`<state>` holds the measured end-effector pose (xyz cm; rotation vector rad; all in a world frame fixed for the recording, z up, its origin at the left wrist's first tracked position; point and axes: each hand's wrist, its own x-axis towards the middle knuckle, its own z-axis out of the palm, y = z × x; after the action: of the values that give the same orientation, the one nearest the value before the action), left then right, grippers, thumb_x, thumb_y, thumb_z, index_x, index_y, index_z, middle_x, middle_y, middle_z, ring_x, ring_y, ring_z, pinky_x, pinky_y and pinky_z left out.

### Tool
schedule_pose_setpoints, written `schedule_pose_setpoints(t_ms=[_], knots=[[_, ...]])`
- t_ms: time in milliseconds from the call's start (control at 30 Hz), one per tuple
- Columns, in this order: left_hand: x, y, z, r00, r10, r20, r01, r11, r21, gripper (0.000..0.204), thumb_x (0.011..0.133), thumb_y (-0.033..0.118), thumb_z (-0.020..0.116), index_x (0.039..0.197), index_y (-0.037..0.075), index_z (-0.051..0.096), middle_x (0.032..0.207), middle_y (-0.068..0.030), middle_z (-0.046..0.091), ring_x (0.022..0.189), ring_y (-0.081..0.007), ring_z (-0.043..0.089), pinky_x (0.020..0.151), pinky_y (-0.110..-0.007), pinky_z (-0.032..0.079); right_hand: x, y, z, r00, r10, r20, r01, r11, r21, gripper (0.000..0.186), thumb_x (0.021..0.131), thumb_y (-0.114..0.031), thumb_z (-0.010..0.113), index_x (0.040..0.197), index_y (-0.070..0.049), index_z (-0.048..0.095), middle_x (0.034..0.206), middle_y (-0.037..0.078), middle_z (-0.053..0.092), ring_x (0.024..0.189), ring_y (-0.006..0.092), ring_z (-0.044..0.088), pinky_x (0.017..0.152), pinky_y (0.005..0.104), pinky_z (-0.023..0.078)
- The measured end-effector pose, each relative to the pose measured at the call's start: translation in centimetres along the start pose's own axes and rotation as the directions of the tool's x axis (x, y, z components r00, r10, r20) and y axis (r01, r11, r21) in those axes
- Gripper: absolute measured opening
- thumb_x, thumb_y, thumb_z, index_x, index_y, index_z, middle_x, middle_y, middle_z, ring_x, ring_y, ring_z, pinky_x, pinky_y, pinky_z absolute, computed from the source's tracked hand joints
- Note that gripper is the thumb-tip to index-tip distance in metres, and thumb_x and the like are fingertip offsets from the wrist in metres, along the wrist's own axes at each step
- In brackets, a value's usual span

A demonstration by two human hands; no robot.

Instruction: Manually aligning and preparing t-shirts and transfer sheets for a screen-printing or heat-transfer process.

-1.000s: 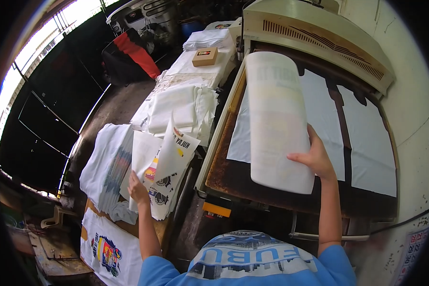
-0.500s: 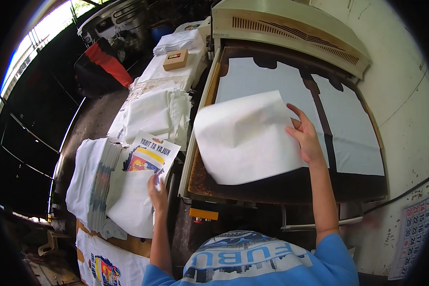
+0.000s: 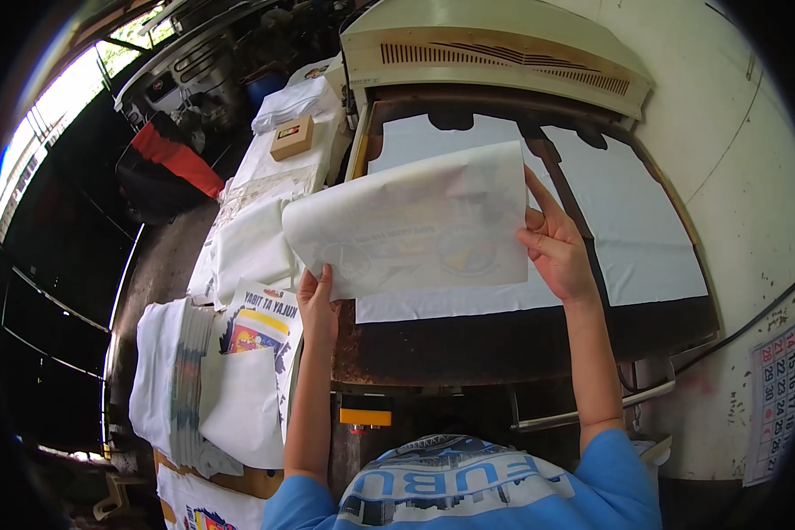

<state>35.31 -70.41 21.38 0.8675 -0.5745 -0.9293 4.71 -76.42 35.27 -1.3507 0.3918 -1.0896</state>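
My left hand (image 3: pixel 318 287) pinches the lower left corner of a translucent white sheet (image 3: pixel 411 221) with faint print showing through. My right hand (image 3: pixel 548 234) grips the same sheet's right edge, raised over the heat press's dark platen (image 3: pixel 433 344). Beneath it, two pale fabric pieces (image 3: pixel 640 221) lie flat on the platen, partly covered from view by the sheet. To the left of my left hand lie colour-printed sheets (image 3: pixel 256 322) beside a thick stack of folded white fabric (image 3: pixel 159 380).
A long bench bears more white fabric (image 3: pixel 252 252) and a small cardboard box (image 3: pixel 290 139). The press's vented hood (image 3: pixel 503 49) is at the back, with a metal bar (image 3: pixel 592 413) in front. Right is a wall (image 3: pixel 742 150); far left, a black-and-red bag (image 3: pixel 163 172).
My left hand has left the printed pile and risen to take the sheet's left corner. The sheet, upright earlier, now spans sideways between my two hands over the platen.
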Motion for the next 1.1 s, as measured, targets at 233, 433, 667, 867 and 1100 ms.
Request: schedule_pose_setpoints(t_ms=[233,433,667,867,1100], knots=[[4.4,-2.3,2.8,0.986,0.119,0.114,-0.124,0.992,0.033,0.02,0.087,0.013,0.052,0.106,0.005,0.055,0.096,-0.0042,0.061,0.081,-0.0117,0.06,0.066,-0.024,0.052,0.8,3.1,-5.1,0.998,-0.011,-0.059,0.007,0.998,-0.07,0.07,0.076,0.006,0.048,0.138,-0.007,0.017,0.121,0.011,0.05,0.111,0.0142,0.047,0.095,0.0267,0.032],[5.4,-7.3,2.3,0.961,-0.277,-0.011,0.249,0.846,0.472,0.023,0.082,0.009,0.055,0.102,-0.004,0.055,0.086,-0.0074,0.061,0.073,-0.0111,0.058,0.061,-0.026,0.048,-1.1,9.0,-10.7,0.79,0.502,-0.353,-0.573,0.809,-0.133,0.048,0.079,-0.004,0.055,0.123,0.004,0.038,0.089,0.014,0.06,0.066,0.021,0.063,0.051,0.0274,0.05],[12.8,-4.3,12.7,0.951,0.19,0.245,-0.287,0.84,0.461,0.037,0.082,0.01,0.054,0.117,0.0,0.049,0.077,-0.0057,0.059,0.058,-0.0098,0.054,0.042,-0.021,0.042,6.6,6.3,-15.3,0.877,0.144,-0.459,-0.314,0.894,-0.319,0.04,0.08,-0.003,0.051,0.119,0.004,0.046,0.074,0.011,0.06,0.052,0.0176,0.06,0.045,0.0262,0.048],[17.3,-6.1,15.1,0.99,0.013,0.14,-0.102,0.753,0.65,0.043,0.083,0.011,0.053,0.124,0.003,0.046,0.06,-0.001,0.051,0.042,-0.0069,0.039,0.038,-0.025,0.033,10.1,7.2,-17.9,0.847,-0.015,-0.531,-0.191,0.924,-0.331,0.041,0.077,0.002,0.046,0.117,0.005,0.048,0.076,0.011,0.06,0.052,0.0182,0.061,0.046,0.0262,0.048],[18.2,-14.6,11.8,0.983,-0.185,-0.009,0.117,0.583,0.804,0.043,0.079,0.01,0.053,0.121,0.001,0.049,0.058,-0.0035,0.05,0.041,-0.01,0.041,0.037,-0.029,0.033,7.6,15.4,-22.8,0.676,0.344,-0.652,-0.477,0.878,-0.032,0.035,0.074,0.004,0.049,0.108,0.013,0.049,0.077,0.015,0.058,0.055,0.0239,0.062,0.047,0.0283,0.052]])
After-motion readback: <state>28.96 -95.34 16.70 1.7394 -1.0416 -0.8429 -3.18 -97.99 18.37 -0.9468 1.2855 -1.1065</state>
